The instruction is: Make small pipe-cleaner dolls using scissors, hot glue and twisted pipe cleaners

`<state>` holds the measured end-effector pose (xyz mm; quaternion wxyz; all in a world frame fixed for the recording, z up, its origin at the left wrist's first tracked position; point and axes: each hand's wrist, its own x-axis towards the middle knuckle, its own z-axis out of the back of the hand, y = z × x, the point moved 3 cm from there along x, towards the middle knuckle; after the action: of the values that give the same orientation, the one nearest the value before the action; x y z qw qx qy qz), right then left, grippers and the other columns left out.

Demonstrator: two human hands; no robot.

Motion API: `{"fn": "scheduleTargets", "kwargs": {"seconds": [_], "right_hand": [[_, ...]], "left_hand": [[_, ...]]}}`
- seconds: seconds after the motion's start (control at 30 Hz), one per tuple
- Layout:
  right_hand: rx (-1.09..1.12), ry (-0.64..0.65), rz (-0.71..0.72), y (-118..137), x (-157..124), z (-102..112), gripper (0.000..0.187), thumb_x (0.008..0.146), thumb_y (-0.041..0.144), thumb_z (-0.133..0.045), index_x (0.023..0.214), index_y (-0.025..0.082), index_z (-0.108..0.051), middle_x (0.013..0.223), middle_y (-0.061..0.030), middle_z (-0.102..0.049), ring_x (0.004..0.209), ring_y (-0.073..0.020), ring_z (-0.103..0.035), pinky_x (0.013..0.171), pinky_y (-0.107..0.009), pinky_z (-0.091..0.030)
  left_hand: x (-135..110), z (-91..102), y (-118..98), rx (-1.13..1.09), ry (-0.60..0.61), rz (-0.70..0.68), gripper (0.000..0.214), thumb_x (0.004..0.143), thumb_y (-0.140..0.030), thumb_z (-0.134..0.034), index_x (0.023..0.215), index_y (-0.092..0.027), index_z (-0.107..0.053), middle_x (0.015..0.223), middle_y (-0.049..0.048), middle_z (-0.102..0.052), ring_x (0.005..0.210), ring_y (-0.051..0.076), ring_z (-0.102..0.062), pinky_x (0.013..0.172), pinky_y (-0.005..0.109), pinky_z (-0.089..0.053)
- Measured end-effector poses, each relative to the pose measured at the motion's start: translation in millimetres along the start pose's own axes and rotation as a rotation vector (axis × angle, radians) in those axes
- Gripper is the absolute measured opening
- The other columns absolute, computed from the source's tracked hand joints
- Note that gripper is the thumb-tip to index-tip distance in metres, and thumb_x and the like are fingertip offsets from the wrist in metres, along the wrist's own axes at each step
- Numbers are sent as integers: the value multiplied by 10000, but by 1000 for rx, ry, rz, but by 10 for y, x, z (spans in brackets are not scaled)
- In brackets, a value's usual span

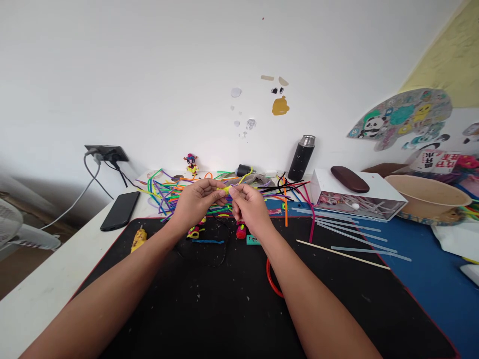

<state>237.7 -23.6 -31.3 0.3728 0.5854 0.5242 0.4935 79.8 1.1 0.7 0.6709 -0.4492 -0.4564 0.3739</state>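
My left hand (196,199) and my right hand (250,205) meet above the black mat (209,304). Both pinch a small yellow pipe cleaner piece (226,189) between their fingertips. Behind the hands lies a heap of coloured pipe cleaners (168,192). Under the hands on the mat sit a small yellow-pink figure (194,232), a red-pink figure (241,231), a blue pipe cleaner (207,242) and a green piece (253,240). A red ring (270,279) lies partly hidden by my right forearm.
A black phone (120,210) lies at the left; a yellow tool (138,239) lies on the mat. Glue sticks (352,234) and a wooden skewer (342,254) lie at the right. A white box (359,199), black flask (301,158), beige bowl (426,199) and fan (18,224) surround.
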Motion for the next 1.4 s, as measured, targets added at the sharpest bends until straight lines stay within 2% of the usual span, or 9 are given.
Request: {"fn": "scheduleTargets", "kwargs": {"seconds": [0.27,0.47,0.7,0.87,1.07,1.17,1.4], "right_hand": [[1,-10,10,-36,-7,-37,428,866,611,-745,860,227,-555,492,107,-494,352,-86,-448,351,-203,-295],[47,-9,-16,-67,-3,-42,420,869,615,-733,900,233,-562,494,115,-490,347,-90,-456,345,-200,-284],[73,-8,-30,-57,4,-23,405,840,582,-774,887,220,-596,504,109,-505,349,-81,-450,345,-196,-282],[98,-9,-41,-54,6,-22,403,840,586,-770,894,221,-610,509,96,-529,351,-82,-442,344,-199,-282],[108,-52,-28,-56,13,2,417,857,611,-746,885,219,-605,529,91,-531,358,-83,-450,349,-199,-301],[94,-53,-20,-62,19,6,389,854,573,-753,882,214,-603,520,98,-525,356,-82,-447,350,-199,-320],[122,-51,-33,-87,21,-6,359,838,526,-766,864,219,-581,497,115,-498,346,-79,-441,347,-192,-291]], "left_hand": [[-5,-29,-8,-46,1,32,510,738,-608,-883,938,-173,-708,729,33,-760,677,215,-746,705,374,-658],[14,-11,19,-76,28,57,492,737,-575,-900,951,-176,-710,783,38,-772,701,209,-747,742,376,-653],[55,9,59,-164,84,71,479,697,-462,-953,988,-169,-710,854,27,-773,718,168,-718,744,328,-621],[53,36,27,-145,71,39,391,748,-422,-919,979,-168,-733,859,19,-752,748,168,-709,748,319,-600],[53,41,65,-133,98,46,380,750,-400,-913,997,-175,-733,811,7,-724,755,166,-696,746,305,-586],[52,21,102,-141,112,57,392,749,-407,-911,1004,-169,-730,857,19,-732,752,162,-690,732,300,-577],[57,21,127,-128,100,40,377,777,-413,-890,1019,-169,-735,831,28,-736,754,170,-683,737,306,-568]]}}
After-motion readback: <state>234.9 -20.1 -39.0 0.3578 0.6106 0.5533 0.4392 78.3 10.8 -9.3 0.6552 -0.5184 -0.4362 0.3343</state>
